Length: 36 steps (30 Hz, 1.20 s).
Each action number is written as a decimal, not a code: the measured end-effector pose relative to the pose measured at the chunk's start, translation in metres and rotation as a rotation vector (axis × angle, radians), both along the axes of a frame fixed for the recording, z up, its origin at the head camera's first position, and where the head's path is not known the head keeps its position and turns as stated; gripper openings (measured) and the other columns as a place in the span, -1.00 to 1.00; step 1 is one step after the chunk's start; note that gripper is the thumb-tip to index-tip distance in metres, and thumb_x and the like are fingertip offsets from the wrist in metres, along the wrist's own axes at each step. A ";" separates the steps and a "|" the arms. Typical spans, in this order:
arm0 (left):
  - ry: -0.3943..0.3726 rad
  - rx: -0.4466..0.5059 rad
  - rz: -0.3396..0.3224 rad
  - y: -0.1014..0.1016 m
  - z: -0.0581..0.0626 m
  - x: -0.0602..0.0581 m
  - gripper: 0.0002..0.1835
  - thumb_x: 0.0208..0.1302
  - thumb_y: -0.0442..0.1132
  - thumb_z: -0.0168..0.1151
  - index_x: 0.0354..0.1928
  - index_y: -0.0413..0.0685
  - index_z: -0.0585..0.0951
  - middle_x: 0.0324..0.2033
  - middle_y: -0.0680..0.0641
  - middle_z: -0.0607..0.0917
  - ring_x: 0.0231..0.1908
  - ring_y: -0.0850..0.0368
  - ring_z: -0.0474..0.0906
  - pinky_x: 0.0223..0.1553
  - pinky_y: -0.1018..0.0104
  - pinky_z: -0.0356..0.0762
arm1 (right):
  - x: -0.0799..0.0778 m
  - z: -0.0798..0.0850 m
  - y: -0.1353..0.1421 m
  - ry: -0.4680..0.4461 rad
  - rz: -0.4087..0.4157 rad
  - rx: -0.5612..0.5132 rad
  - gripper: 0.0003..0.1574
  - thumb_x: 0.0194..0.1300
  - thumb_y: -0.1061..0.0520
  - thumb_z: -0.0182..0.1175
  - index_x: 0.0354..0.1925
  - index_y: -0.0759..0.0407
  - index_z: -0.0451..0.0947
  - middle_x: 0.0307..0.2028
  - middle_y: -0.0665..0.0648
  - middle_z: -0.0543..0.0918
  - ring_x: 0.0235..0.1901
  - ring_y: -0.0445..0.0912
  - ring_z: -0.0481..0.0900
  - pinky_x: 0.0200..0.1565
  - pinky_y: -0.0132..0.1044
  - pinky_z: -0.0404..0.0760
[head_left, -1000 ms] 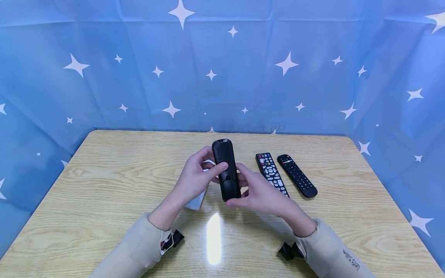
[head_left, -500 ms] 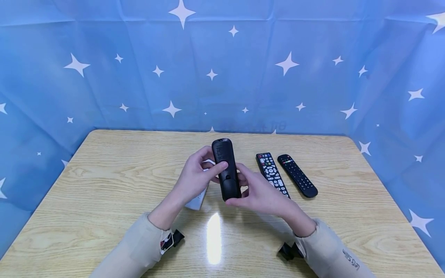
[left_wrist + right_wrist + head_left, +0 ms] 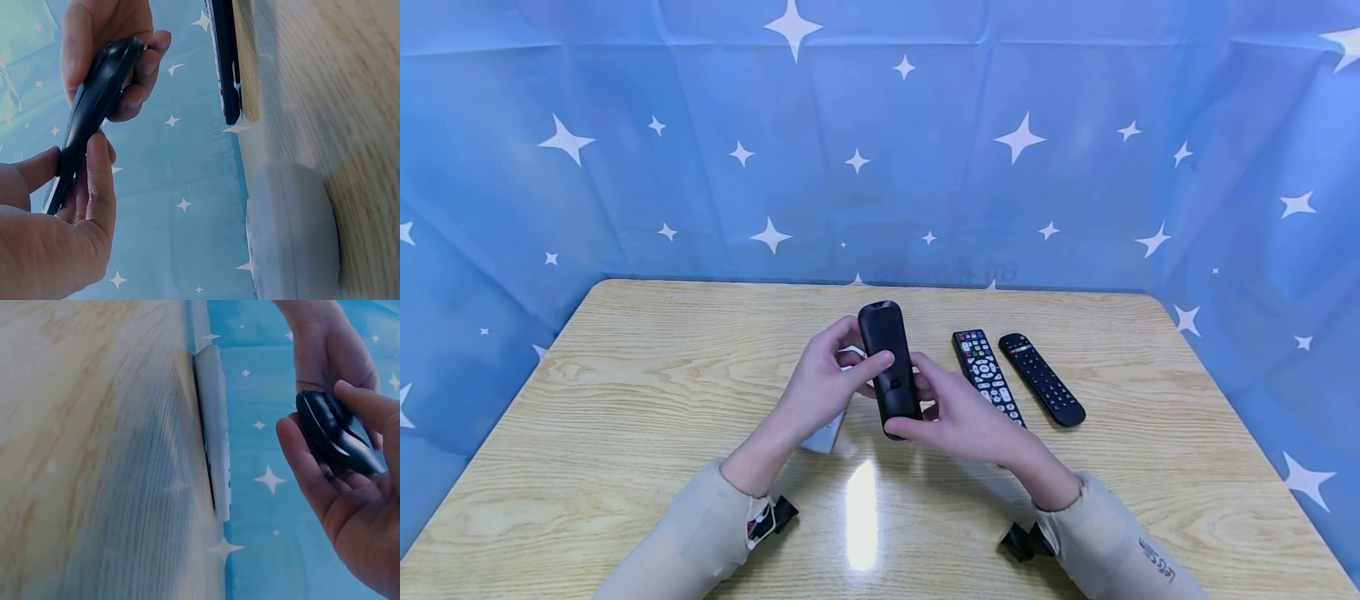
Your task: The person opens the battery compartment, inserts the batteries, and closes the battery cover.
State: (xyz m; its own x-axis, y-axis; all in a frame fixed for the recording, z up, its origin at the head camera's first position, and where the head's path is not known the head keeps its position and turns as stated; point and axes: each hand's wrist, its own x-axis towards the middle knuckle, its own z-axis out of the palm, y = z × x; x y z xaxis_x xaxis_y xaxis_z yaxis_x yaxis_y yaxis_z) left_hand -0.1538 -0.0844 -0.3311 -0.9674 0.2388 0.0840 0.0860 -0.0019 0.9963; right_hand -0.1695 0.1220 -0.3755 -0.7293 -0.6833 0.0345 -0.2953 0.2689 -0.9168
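Both hands hold a black remote control (image 3: pixel 882 329) above the table, its plain back with the battery cover turned up. My left hand (image 3: pixel 820 383) grips the upper left side, thumb across the back and fingers underneath. Around the lower end, my right hand (image 3: pixel 962 417) has its thumb on the bottom edge and its fingers along the right side. The left wrist view shows the remote edge-on and tilted, clear of the tabletop. The button face is turned away in the head view. A white remote control (image 3: pixel 825 435) lies on the table, partly hidden below the left hand.
Two more black remote controls lie to the right: one with white buttons (image 3: pixel 985 367), partly behind the right hand, and a slimmer one (image 3: pixel 1041 379) beside it. The wooden table (image 3: pixel 647 375) ends at a blue starry curtain (image 3: pixel 880 192).
The right thumb has shifted slightly over the remote's lower end, and that end has tipped down a little. The left hand's grip and the other remotes look the same.
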 end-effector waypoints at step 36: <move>0.053 -0.089 -0.037 -0.001 -0.023 -0.010 -0.49 0.11 -0.26 0.44 0.07 -0.01 0.44 -0.17 -0.12 0.55 -0.25 -0.01 0.59 -0.23 0.16 0.59 | 0.000 0.005 -0.001 0.025 -0.064 -0.120 -0.40 0.31 0.08 0.25 0.25 -0.06 0.28 -0.24 0.03 0.71 -0.24 -0.04 0.69 -0.29 -0.14 0.66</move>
